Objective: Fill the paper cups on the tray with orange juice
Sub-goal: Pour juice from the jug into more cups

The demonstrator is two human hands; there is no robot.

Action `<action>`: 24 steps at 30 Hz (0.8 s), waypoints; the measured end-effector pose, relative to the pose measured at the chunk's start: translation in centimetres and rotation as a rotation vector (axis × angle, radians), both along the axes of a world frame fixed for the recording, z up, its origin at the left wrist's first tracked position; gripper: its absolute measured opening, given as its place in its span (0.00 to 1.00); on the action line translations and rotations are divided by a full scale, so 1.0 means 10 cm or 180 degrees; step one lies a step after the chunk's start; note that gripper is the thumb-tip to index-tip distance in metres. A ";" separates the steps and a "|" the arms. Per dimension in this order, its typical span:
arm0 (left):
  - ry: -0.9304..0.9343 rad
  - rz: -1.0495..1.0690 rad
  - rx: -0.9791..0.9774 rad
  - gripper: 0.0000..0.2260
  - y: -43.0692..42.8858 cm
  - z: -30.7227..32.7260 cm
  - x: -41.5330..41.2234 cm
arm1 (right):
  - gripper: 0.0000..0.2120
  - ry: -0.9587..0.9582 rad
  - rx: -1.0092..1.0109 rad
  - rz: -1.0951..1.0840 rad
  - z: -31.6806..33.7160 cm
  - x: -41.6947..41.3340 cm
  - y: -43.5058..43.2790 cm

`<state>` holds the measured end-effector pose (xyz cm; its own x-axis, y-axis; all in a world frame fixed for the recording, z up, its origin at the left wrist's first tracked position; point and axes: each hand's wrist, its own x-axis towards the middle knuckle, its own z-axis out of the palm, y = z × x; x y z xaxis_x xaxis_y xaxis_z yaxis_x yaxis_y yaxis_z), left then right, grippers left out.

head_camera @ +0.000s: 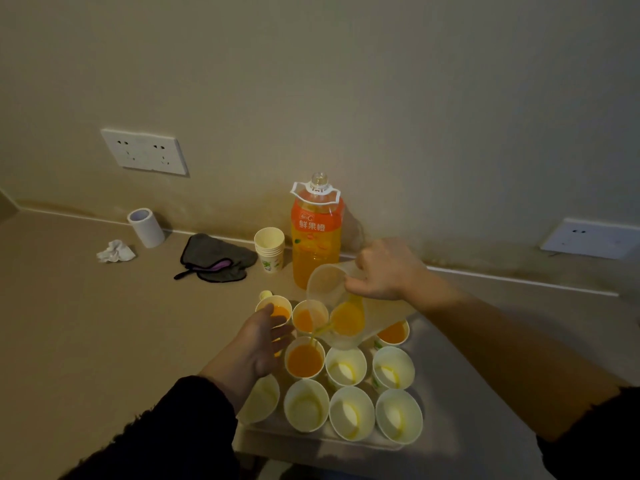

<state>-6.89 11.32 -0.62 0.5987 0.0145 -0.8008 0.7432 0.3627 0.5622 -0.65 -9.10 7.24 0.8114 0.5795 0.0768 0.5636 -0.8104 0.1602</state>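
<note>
Several white paper cups stand on a pale tray (325,441) near the counter's front. My right hand (384,271) grips a clear plastic pitcher (337,306), tilted left, and a thin stream of orange juice runs from its spout into a cup (304,358) in the middle row. Three back-row cups (306,318) hold juice. Several front cups (351,412) show only white bottoms. My left hand (263,341) holds a cup at the tray's left edge, between the far-left back cup (275,308) and the one being filled; that cup is mostly hidden.
An uncapped orange juice bottle (316,233) stands behind the tray by the wall, a stack of spare paper cups (270,249) to its left. A yellow bottle cap (265,294), dark cloth (214,259), white roll (146,227) and crumpled tissue (116,251) lie further left.
</note>
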 end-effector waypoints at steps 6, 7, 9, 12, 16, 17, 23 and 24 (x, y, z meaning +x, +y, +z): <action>-0.0156 -0.0155 -0.0073 0.24 -0.09 0.08 0.10 | 0.26 0.0094 0.0199 -0.0309 0.11 -0.03 -0.06; -0.0181 -0.0181 -0.0087 0.24 -0.10 0.08 0.11 | 0.25 0.0091 0.0227 -0.0331 0.12 -0.03 -0.07; -0.0224 -0.0214 -0.0102 0.25 -0.11 0.07 0.15 | 0.25 0.0093 0.0279 -0.0382 0.13 -0.03 -0.08; -0.0282 -0.0245 -0.0081 0.24 -0.12 0.09 0.20 | 0.25 0.0089 0.0382 -0.0533 0.15 -0.03 -0.11; -0.0352 -0.0293 0.0041 0.23 -0.12 0.16 0.25 | 0.27 0.0081 0.0615 -0.0646 0.17 -0.05 -0.17; -0.0376 -0.0299 0.0059 0.23 -0.12 0.17 0.27 | 0.28 0.0093 0.0653 -0.0681 0.18 -0.06 -0.18; -0.0376 -0.0424 0.0039 0.23 -0.16 0.15 0.25 | 0.25 0.0112 0.0678 -0.0863 0.25 -0.17 -0.30; -0.0356 -0.0440 0.0020 0.23 -0.17 0.12 0.24 | 0.26 0.0124 0.0683 -0.0910 0.25 -0.19 -0.32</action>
<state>-4.52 9.57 0.62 0.6806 -0.0693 -0.7294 0.7185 0.2577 0.6460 -2.58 -12.32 9.70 0.9431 0.3027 0.1378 0.3116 -0.9490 -0.0477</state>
